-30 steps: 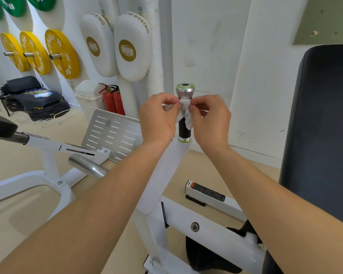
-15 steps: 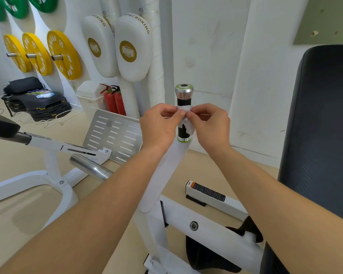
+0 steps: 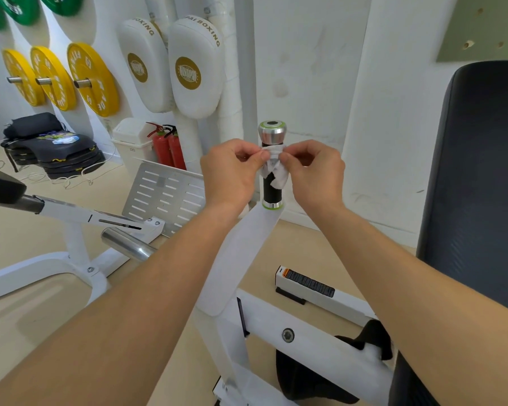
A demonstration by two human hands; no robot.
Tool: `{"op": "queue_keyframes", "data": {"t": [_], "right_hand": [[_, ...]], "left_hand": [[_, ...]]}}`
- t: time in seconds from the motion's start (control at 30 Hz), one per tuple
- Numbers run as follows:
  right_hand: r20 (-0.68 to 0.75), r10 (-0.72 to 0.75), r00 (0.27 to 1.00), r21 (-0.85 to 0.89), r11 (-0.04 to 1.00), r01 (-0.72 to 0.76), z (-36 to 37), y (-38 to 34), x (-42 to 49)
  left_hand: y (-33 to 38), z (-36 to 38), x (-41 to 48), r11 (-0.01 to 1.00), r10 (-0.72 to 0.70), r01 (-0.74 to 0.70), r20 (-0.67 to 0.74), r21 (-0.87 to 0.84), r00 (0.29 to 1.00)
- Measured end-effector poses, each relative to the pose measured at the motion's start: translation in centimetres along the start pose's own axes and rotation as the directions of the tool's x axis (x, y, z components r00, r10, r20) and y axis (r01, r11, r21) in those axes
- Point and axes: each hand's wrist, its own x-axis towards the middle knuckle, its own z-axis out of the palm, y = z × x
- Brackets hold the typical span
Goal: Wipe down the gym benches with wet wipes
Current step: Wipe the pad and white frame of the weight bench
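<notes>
Wipe looped round the handle, both hands on it!

The big black bench pad (image 3: 475,186) stands at the right, bare. Beside it the white machine arm (image 3: 247,244) rises to a black handle (image 3: 272,193). The left hand (image 3: 232,171) and right hand (image 3: 317,174) each pinch an end of the wet wipe (image 3: 277,174), just under the chrome cap. It looks thin and bunched; an uneven tug could tear it or slip it loose.

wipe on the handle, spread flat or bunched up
Bunched up. The wipe is crumpled against the upper black handle, pinched by the left hand and right hand, with bare grip showing below it.
</notes>
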Motion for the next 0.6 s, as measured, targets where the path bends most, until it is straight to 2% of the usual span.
{"op": "queue_keyframes", "data": {"t": [0.23, 0.6], "right_hand": [[0.031, -0.024, 0.999, -0.043, 0.999, 0.025, -0.1, 0.7, 0.0], [0.139, 0.041, 0.989, -0.185, 0.983, -0.015, 0.0, 4.7, -2.8]], "left_hand": [[-1.0, -0.6, 0.7, 0.996, 0.003, -0.016, 0.160, 0.085, 0.987], [-3.5, -0.3, -1.0, 0.952, -0.109, -0.009, 0.365, 0.307, 0.924]]}}
